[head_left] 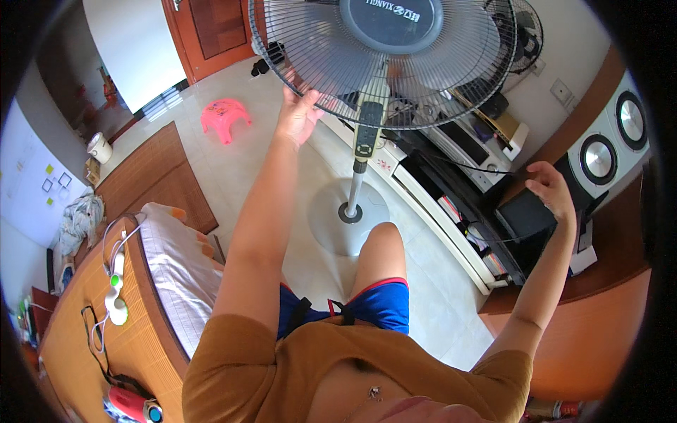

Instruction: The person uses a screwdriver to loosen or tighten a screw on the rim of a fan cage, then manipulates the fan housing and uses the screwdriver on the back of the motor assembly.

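A standing fan with a round wire guard rises in front of me on a round grey base. My left hand grips the lower left edge of the guard, its thumb in front and its fingers partly behind the wires. Out to the right, my right hand has its thumb and fingers bent together around a thin black cord. That cord runs leftward from the hand toward the fan's pole, above the low cabinet. The fan's control panel faces me.
A white low cabinet with electronics stands behind the fan, and tall speakers are at right. A pink stool and a brown mat lie left. Nearer, a wooden-edged seat carries a white power strip and a red flask-like object.
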The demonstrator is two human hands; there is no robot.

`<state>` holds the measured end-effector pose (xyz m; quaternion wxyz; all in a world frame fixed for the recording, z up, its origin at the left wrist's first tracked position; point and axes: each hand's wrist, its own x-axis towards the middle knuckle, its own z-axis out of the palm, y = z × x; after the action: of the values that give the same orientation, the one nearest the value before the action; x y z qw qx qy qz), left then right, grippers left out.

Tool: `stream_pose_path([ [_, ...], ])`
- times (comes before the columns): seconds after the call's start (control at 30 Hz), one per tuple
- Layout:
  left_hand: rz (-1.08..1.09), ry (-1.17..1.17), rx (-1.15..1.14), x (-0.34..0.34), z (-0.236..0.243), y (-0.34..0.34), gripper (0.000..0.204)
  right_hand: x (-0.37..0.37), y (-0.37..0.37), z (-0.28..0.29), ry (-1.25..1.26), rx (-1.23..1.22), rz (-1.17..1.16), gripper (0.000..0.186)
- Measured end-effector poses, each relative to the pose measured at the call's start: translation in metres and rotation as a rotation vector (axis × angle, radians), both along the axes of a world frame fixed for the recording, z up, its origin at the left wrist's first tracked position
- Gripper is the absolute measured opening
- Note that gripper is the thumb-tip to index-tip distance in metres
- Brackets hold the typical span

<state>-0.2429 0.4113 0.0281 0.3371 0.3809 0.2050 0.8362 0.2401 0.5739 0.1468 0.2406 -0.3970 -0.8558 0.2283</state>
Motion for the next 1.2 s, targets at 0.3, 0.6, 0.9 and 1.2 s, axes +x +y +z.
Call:
stream_pose_path([
  [0.3,-0.064,-0.008,0.088,-0.009,-0.022,0.004,0.074,-0.017,-0.002,-0.048,0.180,-0.188,0.035,0.012],
  [0.6,-0.063,0.047,-0.060,-0.032,-0.026,-0.015,0.072,-0.006,-0.024,-0.067,0.066,-0.326,0.068,0.014],
  [0.9,0.037,-0.063,0.009,-0.010,-0.039,-0.015,0.062,-0.022,-0.050,-0.094,0.177,-0.500,0.163,0.016],
  [1.2,0.001,-0.011,0.020,-0.006,-0.037,-0.004,0.067,-0.041,-0.082,-0.118,0.111,-0.565,0.324,0.017],
])
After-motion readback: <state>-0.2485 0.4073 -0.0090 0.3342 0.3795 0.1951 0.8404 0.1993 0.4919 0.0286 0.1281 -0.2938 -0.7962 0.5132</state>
